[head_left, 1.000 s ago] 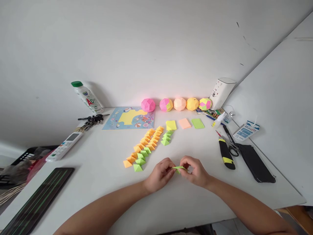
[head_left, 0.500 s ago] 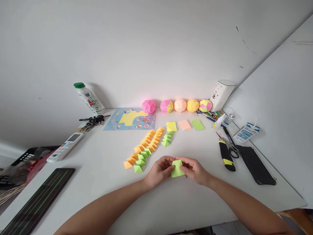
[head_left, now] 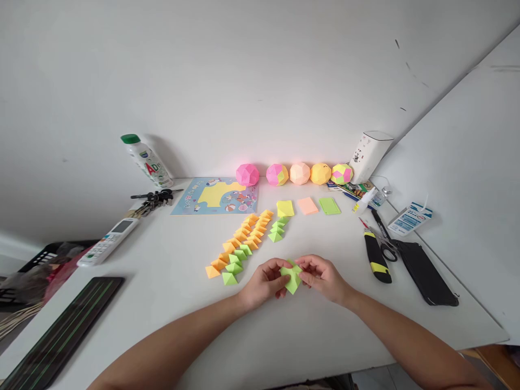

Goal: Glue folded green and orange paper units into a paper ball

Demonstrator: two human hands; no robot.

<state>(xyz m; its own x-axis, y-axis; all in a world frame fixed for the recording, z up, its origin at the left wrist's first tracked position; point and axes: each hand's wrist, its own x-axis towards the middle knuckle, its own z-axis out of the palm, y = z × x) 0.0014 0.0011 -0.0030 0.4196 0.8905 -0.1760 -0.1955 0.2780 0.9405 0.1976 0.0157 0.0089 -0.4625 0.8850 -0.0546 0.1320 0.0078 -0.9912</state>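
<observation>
Showing folds, lt-grn paper pc (head_left: 293, 285) w/ pointed btm corner

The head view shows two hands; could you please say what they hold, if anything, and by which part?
A folded light-green paper: the left hand pinches its left side, the right hand its right.

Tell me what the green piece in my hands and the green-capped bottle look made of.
Green piece: apparently matte paper; it's thin, with sharp creases.
Green-capped bottle: probably smooth plastic, given its rounded white body and bright cap, but I can't be certain.
</observation>
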